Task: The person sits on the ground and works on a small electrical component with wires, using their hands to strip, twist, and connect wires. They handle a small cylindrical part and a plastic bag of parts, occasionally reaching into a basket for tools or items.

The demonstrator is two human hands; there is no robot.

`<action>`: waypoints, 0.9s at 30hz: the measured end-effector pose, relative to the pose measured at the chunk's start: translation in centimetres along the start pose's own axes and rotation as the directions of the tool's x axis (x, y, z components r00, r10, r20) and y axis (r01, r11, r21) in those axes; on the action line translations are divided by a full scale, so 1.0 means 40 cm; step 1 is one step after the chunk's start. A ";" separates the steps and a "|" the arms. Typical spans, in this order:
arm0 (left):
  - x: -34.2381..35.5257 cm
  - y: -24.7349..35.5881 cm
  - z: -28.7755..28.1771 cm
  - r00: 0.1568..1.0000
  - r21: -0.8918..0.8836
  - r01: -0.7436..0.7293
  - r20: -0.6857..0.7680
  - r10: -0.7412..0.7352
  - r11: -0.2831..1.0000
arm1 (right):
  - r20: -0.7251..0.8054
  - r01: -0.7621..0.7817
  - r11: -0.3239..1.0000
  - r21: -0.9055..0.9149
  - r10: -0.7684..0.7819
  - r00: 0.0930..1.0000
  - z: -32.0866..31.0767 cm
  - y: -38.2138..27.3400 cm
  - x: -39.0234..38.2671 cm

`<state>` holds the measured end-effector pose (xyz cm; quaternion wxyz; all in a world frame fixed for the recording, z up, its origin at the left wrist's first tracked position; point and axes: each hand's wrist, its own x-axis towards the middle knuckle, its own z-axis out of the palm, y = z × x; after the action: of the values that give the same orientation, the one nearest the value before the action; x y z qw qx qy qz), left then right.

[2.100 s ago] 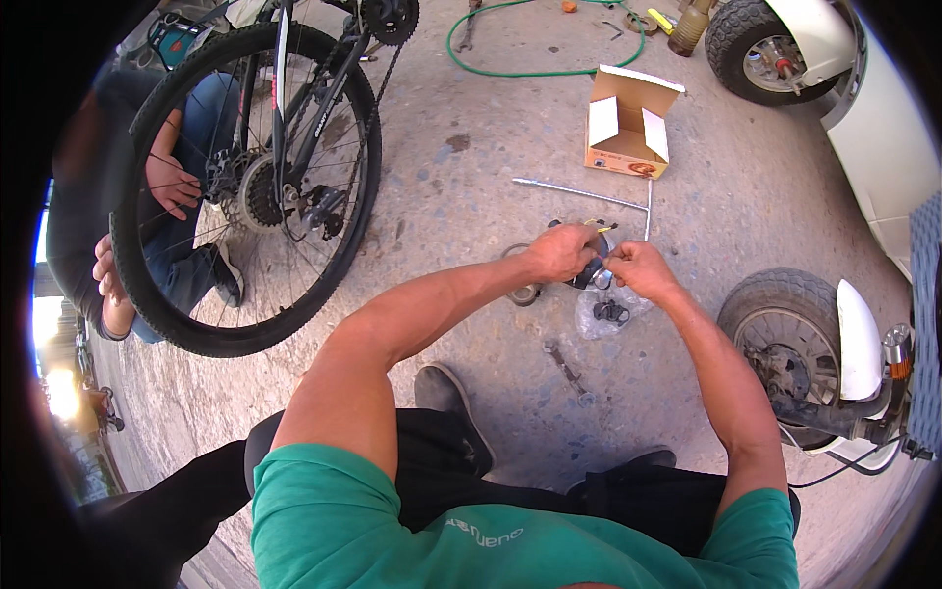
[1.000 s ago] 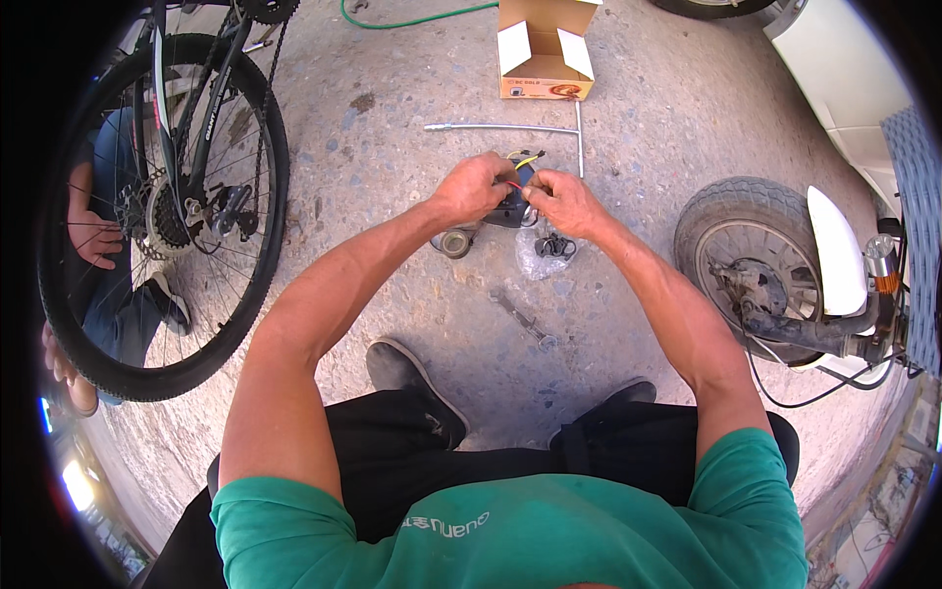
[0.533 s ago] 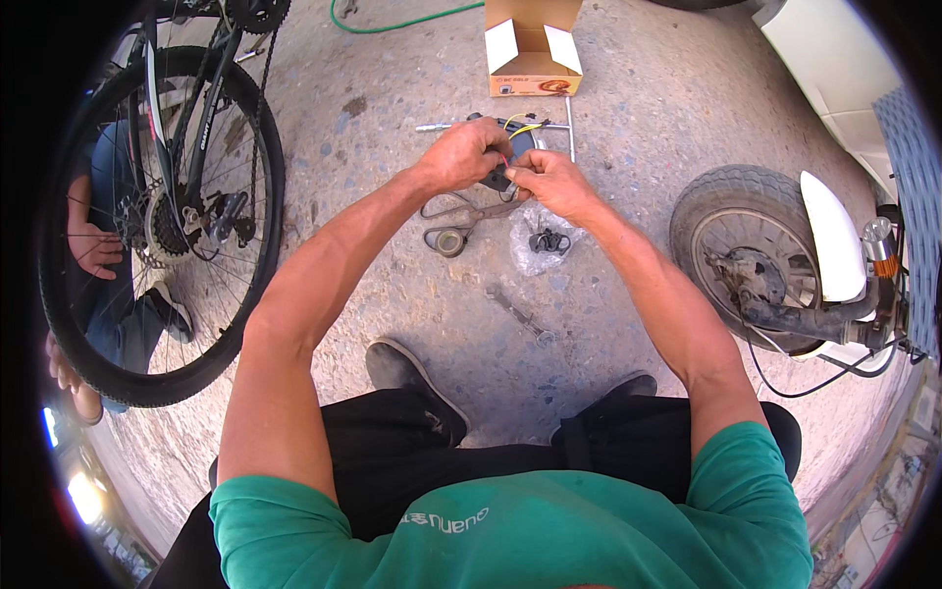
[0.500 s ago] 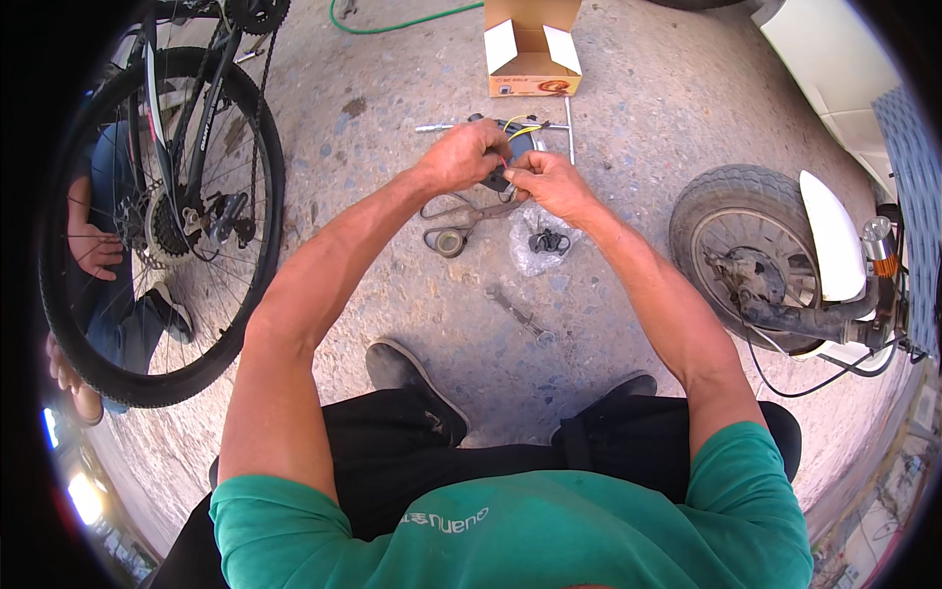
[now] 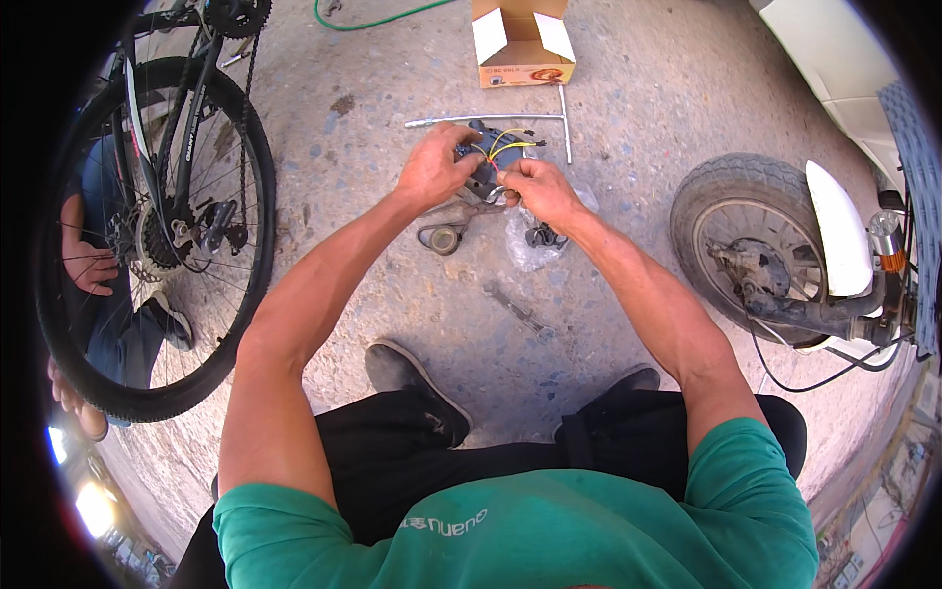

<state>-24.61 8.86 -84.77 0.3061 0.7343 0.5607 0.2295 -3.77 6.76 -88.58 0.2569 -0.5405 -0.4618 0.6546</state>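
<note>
A dark grey box-shaped device [image 5: 508,157] lies on the ground between my hands, with several yellow wires [image 5: 512,134] looping up from it. At its left side is my left hand [image 5: 434,167], thumb and forefinger apart around a gap where dark parts show; I see nothing gripped there. My right hand [image 5: 542,189] pinches a thin red wire [image 5: 496,168] at the device's near right. Under and beside that hand lies a clear plastic bag [image 5: 530,253] with a black part inside. Scissors [image 5: 461,213], partly covered, and a roll of tape [image 5: 444,239] rest just below the device.
Beyond the device lie a long T-handled wrench [image 5: 491,120] and an open cardboard box [image 5: 525,74]. A spanner [image 5: 520,309] is near my feet. A bicycle [image 5: 157,236] stands left, with another person's hand [image 5: 90,263] behind its wheel. A scooter wheel [image 5: 751,250] is at right.
My left hand has drawn away to the left, apart from my right hand. More of the yellow wires and the device now shows. My right hand stays pinched at the red wire.
</note>
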 end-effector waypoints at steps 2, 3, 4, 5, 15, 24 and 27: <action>-0.021 0.015 -0.012 0.992 0.087 -0.030 -0.117 0.040 0.996 | 0.019 -0.016 0.998 0.054 0.015 1.000 -0.002 -0.002 0.000; -0.033 0.023 -0.016 0.999 0.061 -0.015 -0.039 0.017 0.998 | 0.033 -0.023 0.998 0.066 0.020 0.999 -0.005 -0.004 0.000; -0.047 0.031 -0.018 0.999 0.035 0.002 0.039 -0.003 0.999 | 0.041 -0.028 0.997 0.076 0.025 0.999 -0.005 -0.005 0.000; -0.061 0.039 -0.017 0.996 -0.003 -0.014 0.090 0.014 1.000 | 0.054 -0.037 0.995 0.090 0.032 0.998 -0.006 -0.006 -0.001; -0.114 0.055 0.043 0.953 -0.088 0.114 0.292 -0.084 0.990 | 0.001 -0.036 0.996 0.082 0.037 0.999 -0.003 -0.008 -0.011; -0.068 0.037 0.018 0.969 -0.022 0.116 0.221 -0.108 0.993 | -0.015 0.051 0.999 -0.008 -0.051 0.999 -0.012 -0.010 -0.001; -0.068 0.035 0.016 0.955 -0.052 0.143 0.268 -0.124 0.988 | 0.040 0.085 0.996 0.022 -0.086 0.995 -0.015 -0.009 0.002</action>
<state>-23.94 5.87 -84.22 0.4185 0.7074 0.5550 0.1282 -3.31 7.19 -88.29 0.2806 -0.5040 -0.4832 0.6586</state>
